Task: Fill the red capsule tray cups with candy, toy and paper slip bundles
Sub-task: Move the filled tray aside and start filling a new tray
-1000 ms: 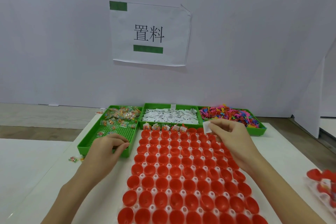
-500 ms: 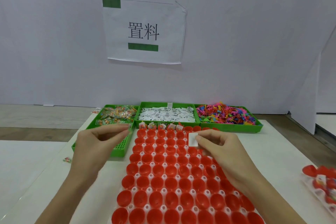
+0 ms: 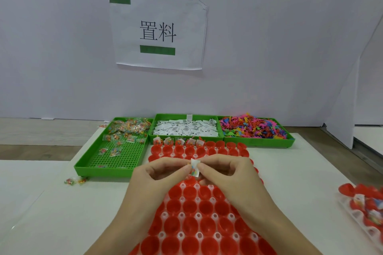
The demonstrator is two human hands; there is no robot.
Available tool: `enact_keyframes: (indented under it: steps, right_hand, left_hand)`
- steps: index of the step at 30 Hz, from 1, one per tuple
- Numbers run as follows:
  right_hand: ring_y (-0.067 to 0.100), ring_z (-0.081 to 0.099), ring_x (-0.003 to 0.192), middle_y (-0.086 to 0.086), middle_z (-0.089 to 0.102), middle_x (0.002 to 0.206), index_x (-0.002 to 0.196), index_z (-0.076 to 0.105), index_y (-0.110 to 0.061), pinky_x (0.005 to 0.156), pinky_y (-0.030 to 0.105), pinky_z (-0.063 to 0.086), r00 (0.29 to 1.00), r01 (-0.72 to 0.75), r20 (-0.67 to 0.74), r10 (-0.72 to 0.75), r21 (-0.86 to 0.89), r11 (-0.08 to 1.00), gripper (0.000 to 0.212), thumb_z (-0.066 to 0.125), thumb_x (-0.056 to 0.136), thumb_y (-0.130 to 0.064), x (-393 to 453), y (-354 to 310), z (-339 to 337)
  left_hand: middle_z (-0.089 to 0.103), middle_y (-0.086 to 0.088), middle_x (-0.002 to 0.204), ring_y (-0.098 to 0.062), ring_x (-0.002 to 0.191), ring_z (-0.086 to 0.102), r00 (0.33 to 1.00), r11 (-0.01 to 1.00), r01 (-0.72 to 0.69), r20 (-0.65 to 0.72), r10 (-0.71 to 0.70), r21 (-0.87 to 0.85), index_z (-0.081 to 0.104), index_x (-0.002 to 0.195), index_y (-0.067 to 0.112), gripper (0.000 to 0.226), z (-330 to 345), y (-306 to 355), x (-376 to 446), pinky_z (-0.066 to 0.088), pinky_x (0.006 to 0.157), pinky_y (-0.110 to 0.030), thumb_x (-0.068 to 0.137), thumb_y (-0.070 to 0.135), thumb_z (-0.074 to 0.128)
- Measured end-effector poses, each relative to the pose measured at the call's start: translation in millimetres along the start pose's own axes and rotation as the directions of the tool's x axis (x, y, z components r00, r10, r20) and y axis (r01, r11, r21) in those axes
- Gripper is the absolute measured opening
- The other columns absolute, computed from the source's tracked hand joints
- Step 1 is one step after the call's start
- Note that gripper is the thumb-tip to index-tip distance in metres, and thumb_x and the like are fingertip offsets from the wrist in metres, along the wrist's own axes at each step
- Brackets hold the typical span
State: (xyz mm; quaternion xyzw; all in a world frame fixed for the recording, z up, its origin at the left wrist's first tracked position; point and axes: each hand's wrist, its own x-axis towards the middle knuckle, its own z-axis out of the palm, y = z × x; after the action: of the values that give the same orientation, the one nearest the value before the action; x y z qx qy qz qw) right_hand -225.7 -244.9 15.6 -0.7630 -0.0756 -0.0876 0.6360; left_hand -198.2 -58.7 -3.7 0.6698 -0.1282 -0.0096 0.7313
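Note:
The red capsule tray (image 3: 196,221) lies in front of me, its cups mostly empty. Several cups in its far row hold bundles (image 3: 178,142). Above the tray's middle, my left hand (image 3: 159,174) and my right hand (image 3: 226,174) meet, both pinching one small bundle (image 3: 194,168): a white paper slip against a clear candy packet with coloured bits. Whether a toy is in the bundle cannot be made out.
Three green bins stand at the far edge: candy packets (image 3: 124,130) on the left, paper slips (image 3: 186,128) in the middle, coloured plastic toys (image 3: 252,128) on the right. Loose candies (image 3: 75,181) lie on the white table. A second tray (image 3: 369,205) with filled red cups sits at right.
My hands have come together over the tray. The left hand brought a candy packet from the left bin, the right brought the paper slip, and both now hold them pressed together.

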Motion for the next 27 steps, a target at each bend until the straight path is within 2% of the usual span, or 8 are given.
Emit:
enact_keyframes:
  steps: [5,10,14,18,20,23,25,27]
  right_hand:
    - [0.010,0.072,0.074,-0.005,0.078,0.086,0.099,0.081,-0.026,0.070,0.018,0.055,0.993,0.105,0.066,-0.095,-0.158,0.982,0.014,0.070,0.096,-0.019,0,-7,-2]
    - [0.017,0.073,0.070,-0.001,0.078,0.086,0.102,0.081,-0.028,0.072,0.028,0.061,0.981,0.086,0.187,-0.048,-0.202,0.975,0.017,0.067,0.098,-0.019,6,-14,-8]
    - [0.016,0.074,0.074,0.001,0.078,0.084,0.103,0.077,-0.019,0.069,0.024,0.061,0.998,-0.015,0.049,0.032,-0.321,0.947,0.014,0.066,0.097,-0.013,57,-8,-43]
    - [0.013,0.068,0.071,0.005,0.077,0.087,0.103,0.077,-0.008,0.068,0.025,0.056,0.981,-0.172,-0.174,0.085,-0.577,0.799,0.015,0.063,0.098,-0.006,125,19,-91]
    - [0.014,0.065,0.073,0.008,0.075,0.094,0.103,0.078,-0.006,0.070,0.023,0.052,0.975,-0.205,-0.210,0.077,-0.704,0.680,0.016,0.063,0.097,-0.004,148,38,-110]
    - [0.012,0.064,0.078,0.010,0.077,0.101,0.104,0.080,-0.012,0.070,0.016,0.048,0.990,-0.138,-0.118,0.073,-0.813,0.566,0.015,0.068,0.096,-0.008,164,59,-120]
    - [0.012,0.065,0.083,0.009,0.077,0.104,0.104,0.080,-0.012,0.084,0.025,0.054,0.997,-0.070,-0.037,0.071,-0.836,0.544,0.015,0.072,0.093,-0.010,171,66,-117]
    - [0.014,0.066,0.086,0.009,0.077,0.105,0.106,0.080,-0.011,0.091,0.032,0.056,0.998,-0.022,0.014,0.068,-0.862,0.506,0.017,0.076,0.089,-0.012,178,70,-111]
  left_hand:
    - [0.080,-0.008,0.089,-0.024,0.082,0.078,0.992,0.988,-0.104,0.081,0.095,0.111,0.080,0.101,0.028,0.028,-6,12,-1,0.062,0.077,-0.028,0.076,0.018,0.086]
    - [0.079,-0.004,0.087,-0.021,0.081,0.077,0.985,0.960,-0.151,0.117,0.126,0.234,0.082,0.095,0.027,0.022,-11,12,-1,0.062,0.076,-0.027,0.075,0.024,0.087]
    - [0.079,-0.005,0.082,-0.021,0.077,0.077,0.987,0.951,-0.151,0.100,0.129,0.271,0.081,0.088,0.026,0.014,-17,9,2,0.062,0.074,-0.028,0.075,0.023,0.088]
    - [0.078,-0.004,0.081,-0.020,0.076,0.076,0.986,0.947,-0.152,0.116,0.124,0.284,0.080,0.087,0.027,0.015,-20,9,2,0.062,0.074,-0.029,0.074,0.032,0.086]
    - [0.078,-0.004,0.081,-0.020,0.077,0.076,0.986,0.944,-0.150,0.116,0.121,0.294,0.080,0.086,0.028,0.013,-22,7,4,0.062,0.076,-0.030,0.075,0.031,0.086]
    - [0.078,-0.003,0.082,-0.019,0.078,0.076,0.987,0.942,-0.146,0.106,0.119,0.303,0.079,0.086,0.026,0.011,-25,6,6,0.061,0.077,-0.030,0.077,0.025,0.086]
    - [0.079,-0.004,0.083,-0.019,0.077,0.076,0.988,0.942,-0.145,0.102,0.119,0.303,0.080,0.087,0.024,0.011,-28,6,7,0.061,0.076,-0.029,0.078,0.024,0.086]
    - [0.078,-0.004,0.083,-0.019,0.078,0.076,0.988,0.942,-0.145,0.104,0.118,0.302,0.080,0.087,0.023,0.011,-31,7,7,0.061,0.076,-0.027,0.078,0.025,0.085]
